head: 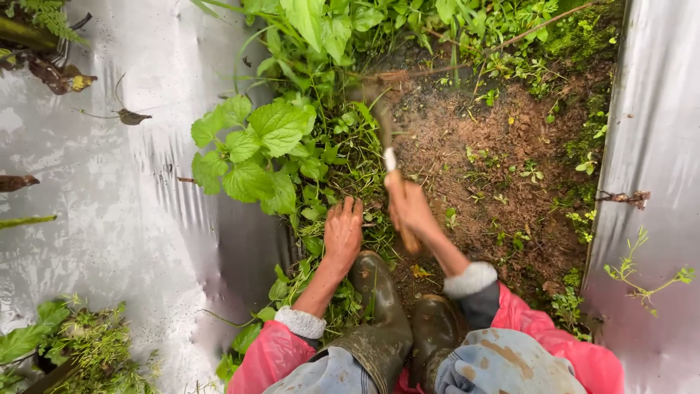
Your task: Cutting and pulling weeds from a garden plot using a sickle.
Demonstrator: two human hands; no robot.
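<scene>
Muddy right hand (pixel 410 208) clamps a wooden-handled hoe (pixel 386 142) at centre frame; left hand (pixel 343 232), fingers together, presses green weeds (pixel 350 171).

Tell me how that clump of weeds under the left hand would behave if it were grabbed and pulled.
The weeds look thin-stemmed and leafy, so they would likely flop and bunch under the left hand. They look damp, so perhaps slippery. Light for their bulk, though soil clinging to roots may add weight.
</scene>
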